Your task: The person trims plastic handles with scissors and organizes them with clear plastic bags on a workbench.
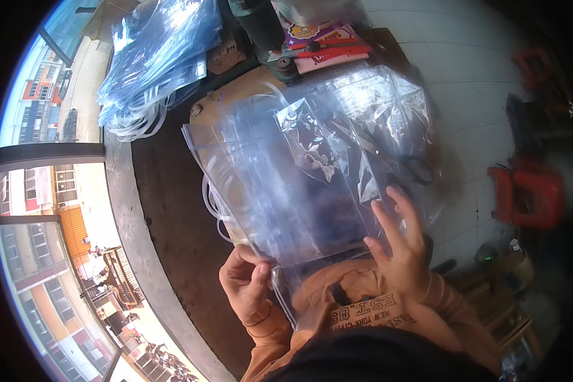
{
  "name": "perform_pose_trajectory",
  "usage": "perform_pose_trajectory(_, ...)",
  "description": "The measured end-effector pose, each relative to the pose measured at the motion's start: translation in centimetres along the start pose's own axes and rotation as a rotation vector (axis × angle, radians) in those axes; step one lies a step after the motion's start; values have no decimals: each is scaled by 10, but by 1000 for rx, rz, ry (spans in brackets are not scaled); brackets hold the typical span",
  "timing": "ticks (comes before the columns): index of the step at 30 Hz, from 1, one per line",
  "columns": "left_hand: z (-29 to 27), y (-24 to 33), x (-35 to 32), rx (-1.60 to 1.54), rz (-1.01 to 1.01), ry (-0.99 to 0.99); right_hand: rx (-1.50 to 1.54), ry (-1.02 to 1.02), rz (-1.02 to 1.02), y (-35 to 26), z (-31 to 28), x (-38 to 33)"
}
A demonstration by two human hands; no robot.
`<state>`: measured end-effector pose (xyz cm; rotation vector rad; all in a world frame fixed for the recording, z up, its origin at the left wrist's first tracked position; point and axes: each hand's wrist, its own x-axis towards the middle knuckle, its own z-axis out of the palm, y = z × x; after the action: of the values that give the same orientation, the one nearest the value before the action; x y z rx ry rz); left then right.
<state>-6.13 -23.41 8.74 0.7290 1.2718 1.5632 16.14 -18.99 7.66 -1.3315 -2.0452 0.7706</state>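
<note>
The layered clear plastic bags (261,184) fill the middle of the view, at the centre of the clock, lying over a tan board (239,86). They probably sit there because both hands reach them easily; the near edge overhangs toward the wearer's body. At eleven o'clock a pile of similar bags (159,54) lies with its pale loops gathered at the near end, seemingly set aside to leave the middle free. At twelve stands a dark green machine (261,28), partly cut off. A red stool (528,197) stands well apart at three.

At four o'clock the right hand (401,248) has its fingers spread wide over the right edge of the bags, perhaps to smooth or steady them; whether the fingertips touch, I cannot tell. At seven the left hand (245,280) pinches the near corner between thumb and bent fingers, likely to control that edge. Scissors (377,152) lie at two, near the right hand; whether above or beneath the film is unclear. A red-handled tool (347,50) rests toward one.

As for writing, the orange-brown sweatshirt (379,302) at five carries dark lettering, inverted from this viewpoint. The pink and purple packet (331,62) beneath the tool bears bright print, partly covered.
</note>
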Motion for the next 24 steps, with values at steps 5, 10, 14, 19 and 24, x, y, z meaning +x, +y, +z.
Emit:
perform_pose_trajectory(5, 74, -22, 33, -70, -225, -274, 875, -134, 118, -20, -15, 15)
perform_pose_trajectory(10, 87, -33, 37, 9, -181, -282, 1067, -51, 355, -5, -13, 14)
perform_pose_trajectory(14, 87, -44, 34, 45, -154, -292, 1223, -122, 461, 7, -13, 18)
perform_pose_trajectory(19, 91, -51, 35, 69, 24, -410, 1201, -149, 448, 16, -11, 21)
perform_pose_trajectory(24, 91, -60, 37, 8, -26, -452, 1173, -168, 410, 26, -7, 20)
